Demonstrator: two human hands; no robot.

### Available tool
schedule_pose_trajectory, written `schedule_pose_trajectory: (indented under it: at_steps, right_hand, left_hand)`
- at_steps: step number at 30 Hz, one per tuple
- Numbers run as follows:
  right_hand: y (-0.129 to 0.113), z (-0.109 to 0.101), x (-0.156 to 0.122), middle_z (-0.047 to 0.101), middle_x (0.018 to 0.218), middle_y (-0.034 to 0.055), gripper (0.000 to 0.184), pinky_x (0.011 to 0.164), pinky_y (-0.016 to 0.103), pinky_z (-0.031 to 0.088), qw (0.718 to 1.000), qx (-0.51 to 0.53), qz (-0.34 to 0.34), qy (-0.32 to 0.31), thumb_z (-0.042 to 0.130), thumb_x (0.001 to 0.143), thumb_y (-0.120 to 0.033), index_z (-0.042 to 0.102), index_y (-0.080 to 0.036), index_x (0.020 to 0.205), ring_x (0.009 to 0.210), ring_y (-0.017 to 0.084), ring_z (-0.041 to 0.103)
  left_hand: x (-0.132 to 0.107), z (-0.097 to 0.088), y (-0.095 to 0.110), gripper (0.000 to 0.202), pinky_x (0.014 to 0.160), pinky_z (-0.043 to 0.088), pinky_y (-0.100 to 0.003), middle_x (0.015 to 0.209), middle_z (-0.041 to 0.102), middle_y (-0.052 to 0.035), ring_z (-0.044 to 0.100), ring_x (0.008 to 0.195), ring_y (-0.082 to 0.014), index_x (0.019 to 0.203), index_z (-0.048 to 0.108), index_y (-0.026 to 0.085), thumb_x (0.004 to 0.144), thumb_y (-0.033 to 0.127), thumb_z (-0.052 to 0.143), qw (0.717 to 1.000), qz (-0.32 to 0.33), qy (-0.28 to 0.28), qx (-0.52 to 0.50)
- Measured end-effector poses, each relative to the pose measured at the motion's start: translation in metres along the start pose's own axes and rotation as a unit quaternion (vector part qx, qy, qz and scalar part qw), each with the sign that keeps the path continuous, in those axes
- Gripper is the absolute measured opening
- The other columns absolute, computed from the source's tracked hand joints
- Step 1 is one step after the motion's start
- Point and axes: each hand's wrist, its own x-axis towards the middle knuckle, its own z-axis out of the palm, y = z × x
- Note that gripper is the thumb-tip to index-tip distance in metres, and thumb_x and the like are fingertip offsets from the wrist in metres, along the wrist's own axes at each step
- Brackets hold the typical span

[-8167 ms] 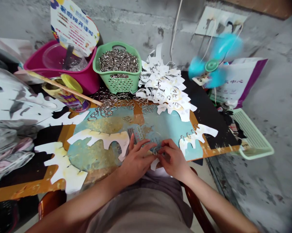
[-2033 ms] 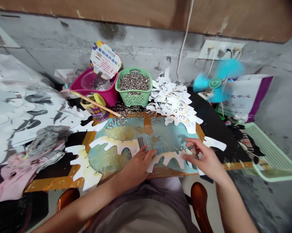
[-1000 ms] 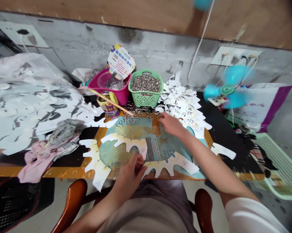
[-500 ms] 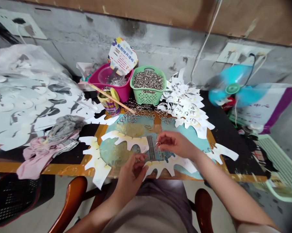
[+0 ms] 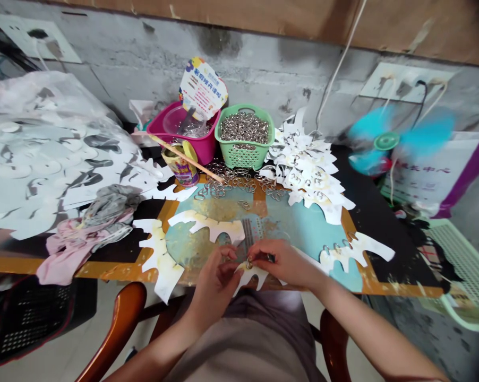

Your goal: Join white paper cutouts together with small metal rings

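Head view: fingers of the right hand (image 5: pixel 285 261) pinch a shiny metal ring (image 5: pixel 248 264) against a scalloped white paper cutout (image 5: pixel 250 277), which the closed left hand (image 5: pixel 212 271) grips above the painted board's (image 5: pixel 345 277) front edge. The upright sign's (image 5: pixel 203 89) print is too small to read.

A basket (image 5: pixel 243 158) of metal rings (image 5: pixel 243 128) stands between a tub (image 5: pixel 199 151) and paper cut-outs (image 5: pixel 307 170).

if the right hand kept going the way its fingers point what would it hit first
The right hand points left, and its fingertips are already at the metal ring on the white paper cutout. Past that, the left hand looks next, though depth is hard to judge.
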Motion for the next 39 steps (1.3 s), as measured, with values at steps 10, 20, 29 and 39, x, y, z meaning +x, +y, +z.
schedule_pose_trajectory:
  at_steps: [10, 20, 29, 39]
  right_hand:
    - [-0.004, 0.006, 0.003, 0.071, 0.115, 0.0074, 0.015, 0.092, 0.031, 0.051, 0.997, -0.032, -0.059, 0.024, 0.064, 0.088, -0.013, 0.076, -0.021, 0.088, 0.102, 0.019, 0.069]
    - [0.006, -0.002, 0.001, 0.073, 0.093, 0.005, 0.007, 0.081, 0.029, 0.053, 0.994, 0.101, -0.015, 0.041, 0.069, 0.085, -0.024, 0.075, -0.02, 0.083, 0.088, 0.018, 0.069]
    - [0.011, 0.007, 0.01, 0.073, 0.092, 0.0037, 0.007, 0.085, 0.029, 0.052, 0.994, 0.105, -0.019, 0.031, 0.069, 0.087, -0.025, 0.075, -0.021, 0.084, 0.091, 0.018, 0.069]
    - [-0.003, 0.008, 0.008, 0.074, 0.098, 0.0034, 0.006, 0.084, 0.028, 0.051, 0.999, 0.031, -0.001, 0.042, 0.07, 0.086, -0.021, 0.076, -0.022, 0.085, 0.091, 0.017, 0.069]
  left_hand:
    - [0.0, -0.001, -0.004, 0.024, 0.072, 0.058, -0.025, 0.125, 0.049, -0.0073, 0.07, 0.084, -0.013, 0.101, 0.047, 0.022, 0.086, 0.027, 0.065, 1.0, 0.005, 0.005, -0.005]
    - [-0.004, -0.004, -0.009, 0.021, 0.068, 0.055, -0.023, 0.124, 0.048, -0.0075, 0.064, 0.075, -0.0098, 0.104, 0.044, 0.022, 0.092, 0.03, 0.059, 0.999, 0.007, 0.026, 0.047]
    - [-0.002, -0.002, -0.008, 0.018, 0.072, 0.056, -0.025, 0.124, 0.044, -0.0093, 0.061, 0.084, -0.012, 0.107, 0.046, 0.021, 0.093, 0.028, 0.055, 0.998, 0.019, 0.018, 0.048]
    - [-0.008, -0.002, -0.011, 0.013, 0.075, 0.058, -0.028, 0.133, 0.041, -0.0125, 0.063, 0.093, -0.0162, 0.108, 0.05, 0.022, 0.095, 0.024, 0.05, 0.984, 0.068, 0.038, 0.157]
